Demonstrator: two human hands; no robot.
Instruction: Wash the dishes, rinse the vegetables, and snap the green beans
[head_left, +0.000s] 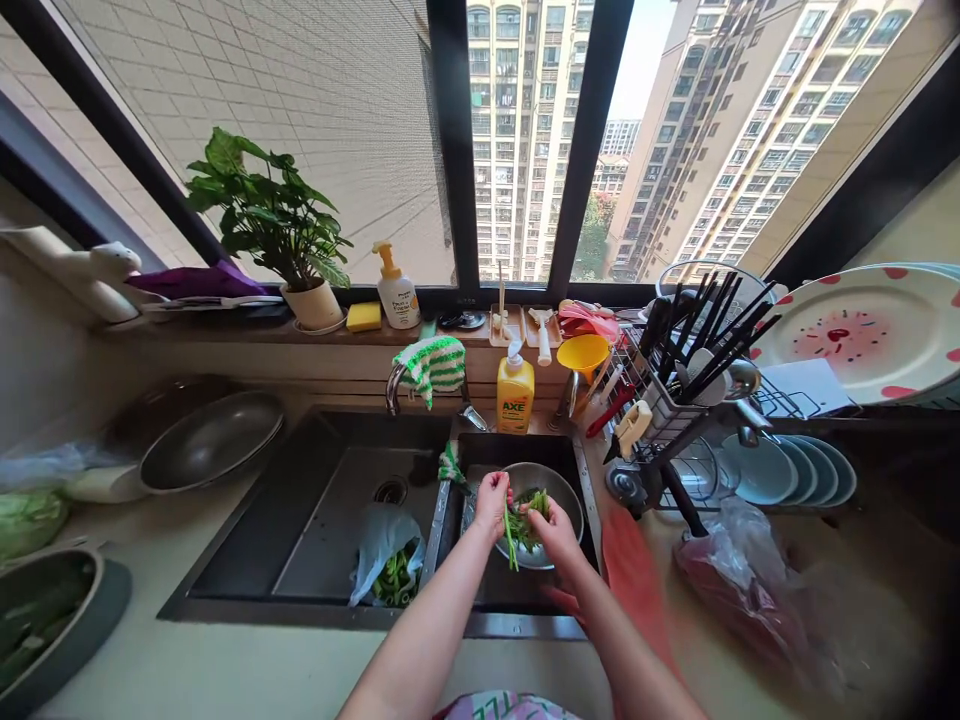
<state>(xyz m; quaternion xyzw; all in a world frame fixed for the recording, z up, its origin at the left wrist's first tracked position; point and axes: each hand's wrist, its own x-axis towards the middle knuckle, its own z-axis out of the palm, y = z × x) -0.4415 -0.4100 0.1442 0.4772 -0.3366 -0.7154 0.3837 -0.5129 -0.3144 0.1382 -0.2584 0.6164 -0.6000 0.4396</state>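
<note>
Over the smaller right basin, my left hand [492, 503] is closed on thin green vegetable stems [511, 540] that hang down from its fingertips. My right hand [555, 530] pinches leafy greens [534, 507] just beside it. Both hands are above a round metal bowl [574, 490], which sits in the basin and has more greens inside. The exact kind of vegetable is too small to tell. In the larger left basin lies an open plastic bag [375, 540] with cut green stems [397, 577] showing at its mouth.
A faucet [393, 388] draped with a striped cloth [433, 364] stands behind the basins, beside a yellow soap bottle [514, 395]. Right are a utensil rack [667, 400] and a bagged item [742, 580]. Left are a wok [214, 445] and a large pot [112, 590].
</note>
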